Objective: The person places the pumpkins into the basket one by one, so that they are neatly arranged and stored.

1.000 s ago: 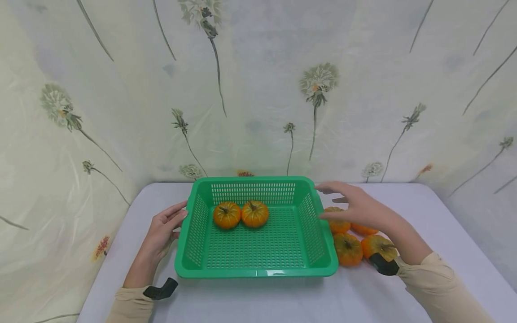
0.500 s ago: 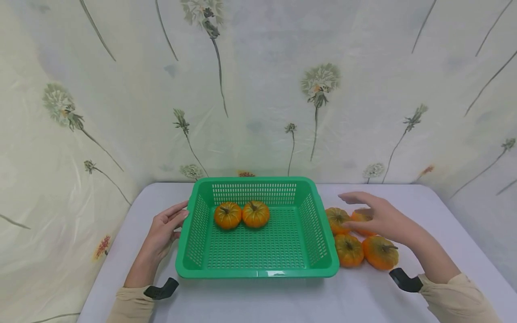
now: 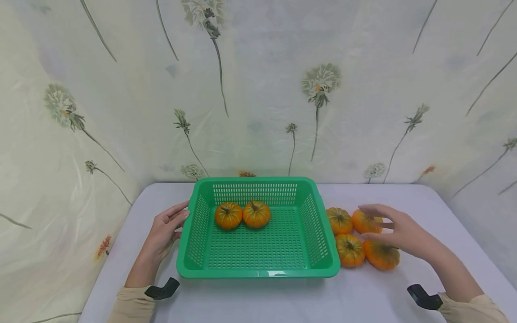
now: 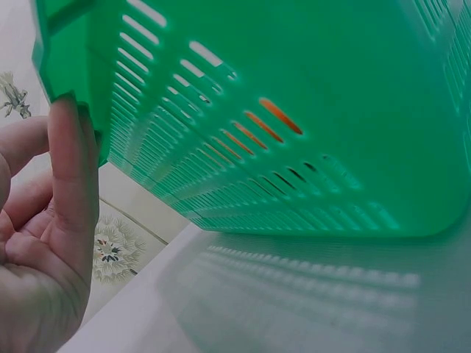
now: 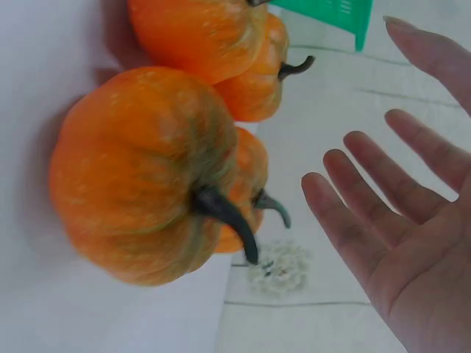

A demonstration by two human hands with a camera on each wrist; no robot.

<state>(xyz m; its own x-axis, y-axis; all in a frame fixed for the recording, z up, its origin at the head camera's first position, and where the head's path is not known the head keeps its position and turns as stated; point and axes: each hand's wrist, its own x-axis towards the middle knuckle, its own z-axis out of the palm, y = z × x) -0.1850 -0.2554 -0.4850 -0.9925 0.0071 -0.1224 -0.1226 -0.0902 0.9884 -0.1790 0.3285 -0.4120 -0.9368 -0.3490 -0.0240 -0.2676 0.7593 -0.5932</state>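
Note:
A green plastic basket (image 3: 258,251) sits mid-table with two small orange-green pumpkins (image 3: 256,214) inside. At its left rim, my left hand (image 3: 160,233) touches the edge; in the left wrist view nearly straight fingers (image 4: 73,169) reach up under the rim. My right hand (image 3: 400,229) hovers over the pumpkins right of the basket, fingers spread and holding nothing. Beneath it are the back right pumpkin (image 3: 365,222) and the front right pumpkin (image 3: 381,256), both partly covered. The right wrist view shows a large pumpkin (image 5: 140,176) apart from the open palm (image 5: 434,272).
Two more pumpkins, one at the back (image 3: 339,220) and one in front (image 3: 349,251), stand close against the basket's right side. A white tabletop (image 3: 258,303) spreads around them. Behind it hangs a flower-printed cloth (image 3: 258,89).
My right hand has moved from the basket's right rim rightward and slightly toward me, over the right-hand pumpkins. The left hand stays at the basket's left rim.

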